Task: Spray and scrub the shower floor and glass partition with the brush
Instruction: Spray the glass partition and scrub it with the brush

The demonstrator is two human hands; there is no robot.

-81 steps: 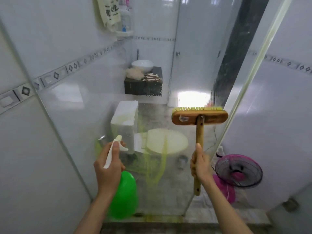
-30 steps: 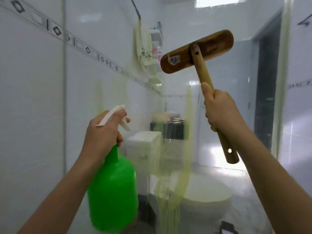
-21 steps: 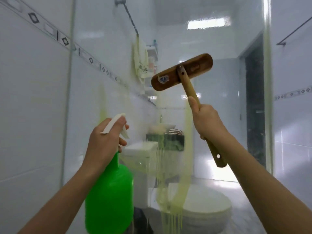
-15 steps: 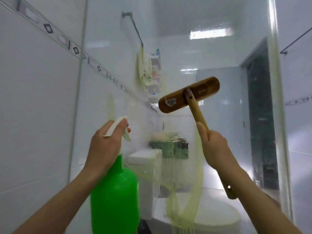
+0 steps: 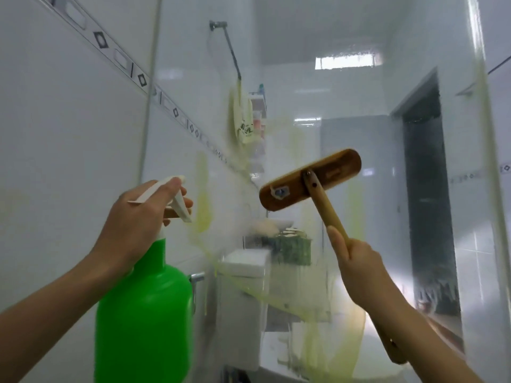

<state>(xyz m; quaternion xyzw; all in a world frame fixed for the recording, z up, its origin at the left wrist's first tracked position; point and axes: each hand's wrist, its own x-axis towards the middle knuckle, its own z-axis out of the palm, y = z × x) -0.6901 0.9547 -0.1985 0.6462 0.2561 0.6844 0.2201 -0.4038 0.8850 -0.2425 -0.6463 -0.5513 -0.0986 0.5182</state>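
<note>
**Left hand.** The left hand [image 5: 138, 217] grasps the neck of the green spray bottle [image 5: 143, 313]. The fingers wrap the white trigger head [image 5: 177, 201], and the index finger lies along its top. The bottle hangs upright below the hand, with the nozzle pointing at the glass partition [image 5: 359, 128].

**Right hand.** The right hand [image 5: 359, 261] clenches the wooden handle of the brush [image 5: 311, 179] at about mid-length. The thumb extends up the shaft. The butt end of the handle [image 5: 395, 352] shows beneath the forearm.

**Brush.** The brush is raised in front of the glass, to the right of the spray bottle and above both hands. The head is tilted, right end higher. Its wooden back faces the camera and the bristle side faces the glass. Whether the bristles touch the glass cannot be determined.

**Glass partition.** Yellow-green cleaner streaks [image 5: 203, 194] run down the glass, thickest at the lower centre.

**Surroundings.** Behind the glass stand a white toilet tank [image 5: 243, 294] and a dark shelf [image 5: 290, 250]. A pale towel [image 5: 243, 120] hangs from a metal rail [image 5: 231, 48]. A dark doorway [image 5: 425, 203] is at the right. A white tiled wall [image 5: 55, 134] with a patterned border strip [image 5: 132, 70] fills the left side.
</note>
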